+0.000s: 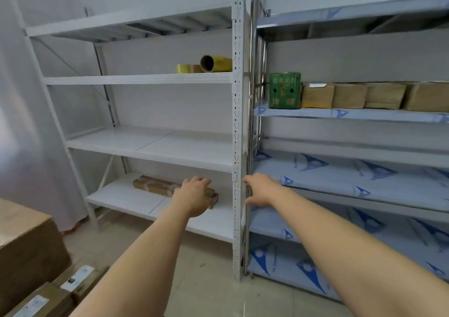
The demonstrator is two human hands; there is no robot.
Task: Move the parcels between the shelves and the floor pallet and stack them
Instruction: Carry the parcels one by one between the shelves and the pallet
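A pale-walled storeroom holds two racks side by side: a white metal shelving unit (150,146) on the left and a steel rack (352,115) whose shelves wear blue-printed protective film on the right. On the white unit's lowest shelf lies a long flat parcel (155,185), set at an angle, its right end hidden behind the left hand (194,195). That hand reaches over the parcel's right end with fingers curled downward; whether it already grips or only touches cannot be told from here. The right hand (261,190) is at the upright posts between the two racks, fingers loosely spread and holding nothing, apparently bracing or passing by.

The step in hand looks like taking this parcel off the low shelf. It is long, so a hold at one end alone would let the far end droop; bringing the right hand to it as well should keep it level. It should probably slide forward along the shelf first, then lift.

The shelf above hangs low over the parcel, leaving little room to raise it inside the bay, and the perforated corner post (237,195) stands just right of it. Open tiled floor (206,280) lies in front. More cartons (29,243) sit at lower left, a green box (284,90) and brown parcels (349,95) on the steel rack, tape rolls (206,65) higher up.
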